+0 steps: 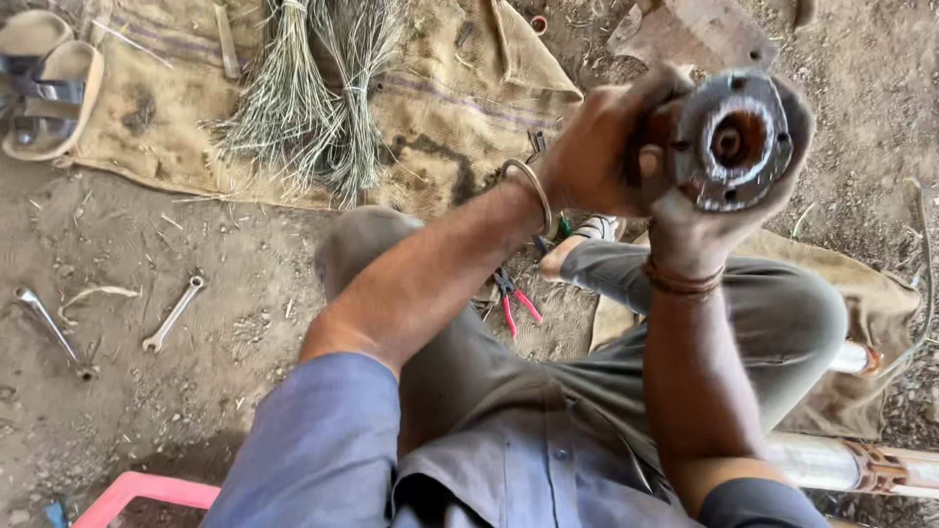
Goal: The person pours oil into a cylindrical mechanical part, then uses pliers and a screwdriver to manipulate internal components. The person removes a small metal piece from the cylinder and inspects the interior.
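round metal flange part point(736, 140) with a rusty centre, held up over the knees; left hand point(597, 147) and right hand point(704, 220) both grip it. red-handled pliers point(515, 301) and spanner point(173, 314) lie on the dirt floor point(147, 391).

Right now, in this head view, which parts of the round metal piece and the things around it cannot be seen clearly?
- Round metal flanged part: its body is hidden by the left hand and right hand.
- Red-handled pliers: jaws are hidden behind the left forearm.
- Pink plastic object: cut off by the bottom edge.
- Sandals: cut off by the left edge.
- Pale pipe: partly hidden by the leg.
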